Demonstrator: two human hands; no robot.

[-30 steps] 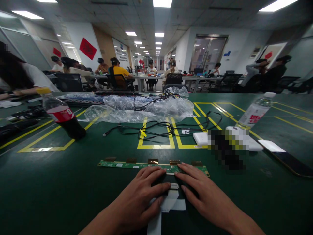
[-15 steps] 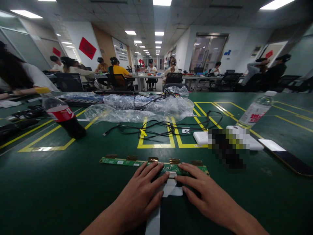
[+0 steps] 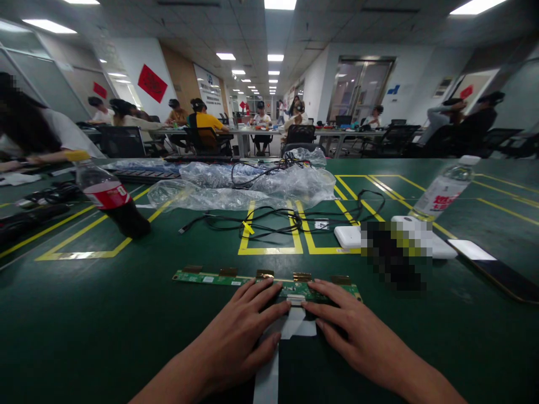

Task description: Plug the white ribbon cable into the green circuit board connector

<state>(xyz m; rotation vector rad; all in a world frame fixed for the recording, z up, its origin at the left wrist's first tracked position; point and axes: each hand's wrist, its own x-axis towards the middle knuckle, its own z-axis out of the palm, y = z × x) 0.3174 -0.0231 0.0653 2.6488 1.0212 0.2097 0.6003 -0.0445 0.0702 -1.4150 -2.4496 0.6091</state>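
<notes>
A long, narrow green circuit board [image 3: 223,279] lies on the dark green table, with several gold-brown film tabs along its far edge. At the board's near edge is a pale connector [image 3: 296,300], from which a folded white flat ribbon cable [image 3: 266,379] runs toward me. My left hand [image 3: 242,325] rests over the board with its fingers spread, the index fingertip at the connector's left end. Its thumb lies near the cable. From the other side, my right hand [image 3: 351,325] has spread fingers on the board, its index fingertip by the connector's right end.
Beyond the board lie tangled black cables [image 3: 269,221] and clear plastic wrap [image 3: 244,188]. A cola bottle [image 3: 112,193] stands at left. On the right are a clear bottle [image 3: 444,191], white boxes [image 3: 348,237] and a phone [image 3: 501,272]. People sit in the background.
The view has shifted very slightly. Both hands keep nearly the same place on the board and connector, and the board and cable look unmoved.
</notes>
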